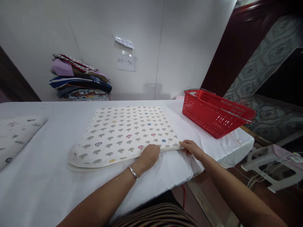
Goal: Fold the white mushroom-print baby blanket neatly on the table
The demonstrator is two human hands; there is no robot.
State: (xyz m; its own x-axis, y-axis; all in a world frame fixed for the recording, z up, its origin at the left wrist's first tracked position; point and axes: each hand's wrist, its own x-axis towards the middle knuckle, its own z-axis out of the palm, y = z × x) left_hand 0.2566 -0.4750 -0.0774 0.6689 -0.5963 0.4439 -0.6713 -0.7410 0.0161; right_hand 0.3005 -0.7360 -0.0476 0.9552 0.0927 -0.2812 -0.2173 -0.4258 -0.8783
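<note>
A white cloth printed with small mushrooms (132, 132) lies folded in layers on the table, its near left side rounded at the fold. On its near edge rests my left hand (148, 157), fingers bent together over the layers and thumb hidden. My right hand (192, 148) pinches the near right corner between thumb and fingers. A silver bracelet (132, 172) circles my left wrist.
A red plastic basket (217, 115) stands at the table's right end. Stacked folded fabrics (80, 78) sit at the back left against the wall. Another printed cloth (19, 135) lies at the left. A white plastic stool (274, 164) stands on the floor, right.
</note>
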